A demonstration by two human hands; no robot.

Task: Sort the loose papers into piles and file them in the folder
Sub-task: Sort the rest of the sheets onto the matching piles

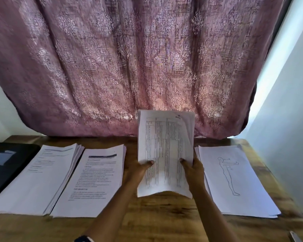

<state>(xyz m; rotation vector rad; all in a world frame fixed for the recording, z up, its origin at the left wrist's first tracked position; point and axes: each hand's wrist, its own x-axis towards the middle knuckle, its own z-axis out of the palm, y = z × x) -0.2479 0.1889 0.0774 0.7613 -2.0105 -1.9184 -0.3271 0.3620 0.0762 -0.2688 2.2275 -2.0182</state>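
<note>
Your left wrist, dark band (83,239) on it, sits closest in, and both forearms run forward and slightly inward to the middle of the desk (156,217). Left hand (138,172) grips the left edge of the sheaf (164,151), thumb laid on the printed front. Right hand (193,172) clamps the right edge the same way, thumb across the table of text. Between them the sheaf stands nearly upright, its bottom edge bowed and its top right corner curling.

You look to be squaring it, so loosen both grips a touch, let the sheets drop level on the desk, then lay them flat in the gap below.

That gap is well placed: the text pile (93,182) lies just left of your hand, the left pile (40,177) beyond it and the figure pile (234,180) to the right. Over at the far left waits the black folder (5,165), just beside the left pile.
</note>
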